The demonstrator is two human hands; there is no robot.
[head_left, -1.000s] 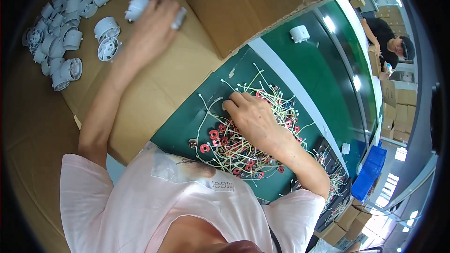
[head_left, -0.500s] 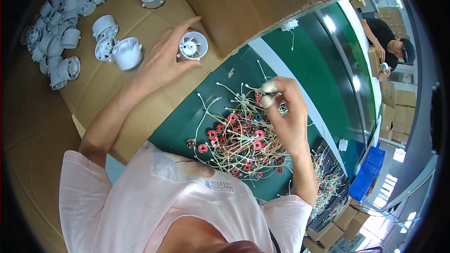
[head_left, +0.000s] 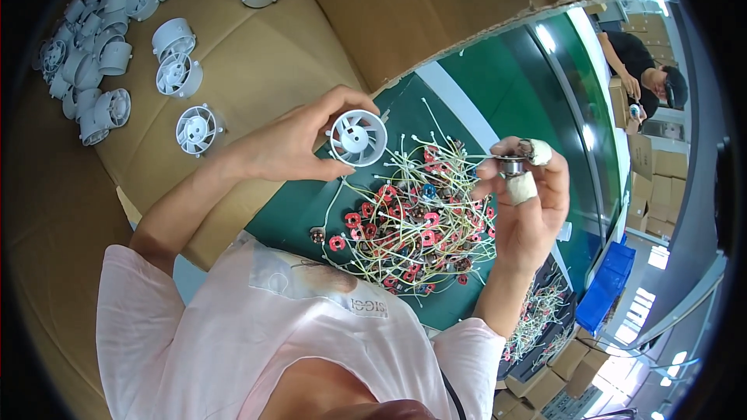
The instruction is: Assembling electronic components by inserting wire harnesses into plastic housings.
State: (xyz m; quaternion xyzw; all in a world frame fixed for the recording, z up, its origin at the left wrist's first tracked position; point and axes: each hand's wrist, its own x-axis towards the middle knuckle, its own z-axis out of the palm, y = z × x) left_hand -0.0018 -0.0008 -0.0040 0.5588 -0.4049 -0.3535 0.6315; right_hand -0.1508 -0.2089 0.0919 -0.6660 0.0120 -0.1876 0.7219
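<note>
My left hand [head_left: 299,140] is closed on a white round fan housing [head_left: 356,138], its bladed open face turned up. Thumb and fingers grip the housing's rim at the side. In my right hand [head_left: 533,206], pale covers wrap the tips of the thumb and a finger. Pinched between them is a small metal motor [head_left: 511,165] with a light wire. Below and between both hands lies a tangled pile of small motors with wires [head_left: 412,225], many with red or dark ends. Several loose fan housings [head_left: 179,74] rest on the cardboard to the left of my left hand.
A heap of white fan housings [head_left: 93,47] fills the far left of the cardboard box [head_left: 264,70]. The green work surface [head_left: 299,198] carries the wire pile. A dark tray of wired parts [head_left: 545,307] and a blue bin [head_left: 605,288] stand right. Another person [head_left: 642,70] works at far right.
My left hand has lifted the fan housing off the cardboard and brought it right and nearer. My right hand has moved right, away from the pile, with the motor. A tossed-looking housing now rests on the cardboard.
</note>
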